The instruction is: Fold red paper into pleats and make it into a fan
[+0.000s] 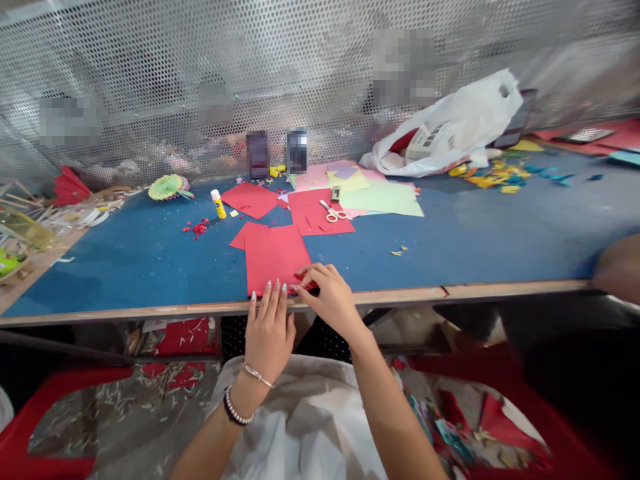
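Note:
A square sheet of red paper point(275, 255) lies at the table's near edge. Across its front edge my left hand point(270, 323) rests flat, fingers stretched out on the paper. At the sheet's right front corner my right hand point(330, 297) has its thumb and forefinger pinched together on the paper's edge. More red paper point(241, 236) sticks out from under the sheet's far left corner. Just beyond lies another red sheet point(313, 220), with scissors point(334, 212) and a small sharpener-like item point(335, 194) on it. A yellow glue stick point(219, 205) stands upright to the left.
Green and pink papers point(390, 199) lie behind. A white plastic bag point(450, 127) sits at the back right, beside yellow and blue scraps point(500, 175). A pleated paper piece point(167, 188) is at the left. Two phones point(258, 153) lean on the perforated metal screen point(310, 73). Another person's arm point(620, 267) is at right.

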Demonstrator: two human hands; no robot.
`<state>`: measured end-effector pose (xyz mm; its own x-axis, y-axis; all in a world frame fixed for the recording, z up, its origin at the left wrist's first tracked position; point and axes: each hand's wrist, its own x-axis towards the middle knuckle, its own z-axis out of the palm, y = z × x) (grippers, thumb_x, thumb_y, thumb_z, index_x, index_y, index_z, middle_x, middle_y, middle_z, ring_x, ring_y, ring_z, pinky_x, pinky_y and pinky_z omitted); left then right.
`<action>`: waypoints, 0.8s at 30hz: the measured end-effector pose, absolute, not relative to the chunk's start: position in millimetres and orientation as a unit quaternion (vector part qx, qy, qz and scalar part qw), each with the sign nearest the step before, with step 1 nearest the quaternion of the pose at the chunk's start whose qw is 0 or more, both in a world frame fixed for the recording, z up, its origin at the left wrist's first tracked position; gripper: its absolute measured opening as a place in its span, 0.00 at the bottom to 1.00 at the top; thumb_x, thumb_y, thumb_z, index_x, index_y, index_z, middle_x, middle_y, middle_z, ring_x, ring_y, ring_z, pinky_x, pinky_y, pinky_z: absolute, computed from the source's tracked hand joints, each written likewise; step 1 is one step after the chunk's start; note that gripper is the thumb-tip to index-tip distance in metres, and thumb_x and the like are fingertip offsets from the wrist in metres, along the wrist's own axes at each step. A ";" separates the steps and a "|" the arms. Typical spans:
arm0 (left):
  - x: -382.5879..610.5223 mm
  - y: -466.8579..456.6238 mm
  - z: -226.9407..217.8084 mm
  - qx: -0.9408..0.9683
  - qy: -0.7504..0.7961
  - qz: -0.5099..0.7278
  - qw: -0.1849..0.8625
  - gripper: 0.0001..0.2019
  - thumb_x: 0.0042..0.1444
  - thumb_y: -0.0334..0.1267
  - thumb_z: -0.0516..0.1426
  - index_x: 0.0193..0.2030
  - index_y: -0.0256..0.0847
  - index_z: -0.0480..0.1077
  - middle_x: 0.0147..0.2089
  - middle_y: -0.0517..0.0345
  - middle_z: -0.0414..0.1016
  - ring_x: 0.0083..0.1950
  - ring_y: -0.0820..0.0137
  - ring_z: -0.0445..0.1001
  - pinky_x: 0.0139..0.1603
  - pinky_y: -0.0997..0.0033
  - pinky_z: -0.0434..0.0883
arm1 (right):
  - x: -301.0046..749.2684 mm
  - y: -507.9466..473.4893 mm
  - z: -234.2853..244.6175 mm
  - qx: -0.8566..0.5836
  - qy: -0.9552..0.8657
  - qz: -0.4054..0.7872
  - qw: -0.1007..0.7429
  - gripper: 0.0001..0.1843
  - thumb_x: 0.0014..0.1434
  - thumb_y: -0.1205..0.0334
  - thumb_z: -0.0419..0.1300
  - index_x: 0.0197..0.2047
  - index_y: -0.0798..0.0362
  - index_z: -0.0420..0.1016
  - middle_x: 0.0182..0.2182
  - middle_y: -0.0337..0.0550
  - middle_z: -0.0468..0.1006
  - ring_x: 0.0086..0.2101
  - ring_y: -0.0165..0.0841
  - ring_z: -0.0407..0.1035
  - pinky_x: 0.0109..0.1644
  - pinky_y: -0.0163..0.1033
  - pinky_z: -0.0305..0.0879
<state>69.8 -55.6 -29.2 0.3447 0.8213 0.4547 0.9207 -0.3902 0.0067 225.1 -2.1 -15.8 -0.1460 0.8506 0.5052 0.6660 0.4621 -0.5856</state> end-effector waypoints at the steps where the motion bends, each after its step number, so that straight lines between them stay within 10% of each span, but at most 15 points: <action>1: 68.2 -56.6 -28.4 -0.807 -0.543 -0.192 0.129 0.24 0.62 0.34 0.45 0.65 0.35 0.56 0.68 0.49 0.55 0.68 0.61 0.55 0.66 0.52 0.56 | 225.0 -1.6 -16.5 -0.507 -0.748 0.110 0.414 0.08 0.56 0.65 0.59 0.26 0.50 0.66 0.38 0.42 0.76 0.39 0.38 0.64 0.44 0.43 0.61; 13: 58.4 -63.7 -30.9 -0.771 -0.594 -0.177 0.146 0.26 0.59 0.31 0.49 0.65 0.43 0.57 0.69 0.53 0.52 0.69 0.57 0.53 0.65 0.42 0.53 | 210.9 -30.4 -26.4 -0.492 -0.698 -0.037 0.518 0.07 0.59 0.65 0.54 0.41 0.52 0.70 0.47 0.48 0.75 0.49 0.40 0.64 0.51 0.47 0.58; 24: 56.2 -59.8 -42.6 -0.774 -0.587 -0.186 0.145 0.26 0.56 0.30 0.51 0.63 0.40 0.61 0.68 0.50 0.55 0.68 0.56 0.53 0.67 0.43 0.47 | 190.5 -44.4 -50.4 -0.457 -0.817 -0.066 0.345 0.27 0.61 0.69 0.46 0.63 0.53 0.59 0.60 0.44 0.65 0.63 0.35 0.52 0.65 0.47 0.42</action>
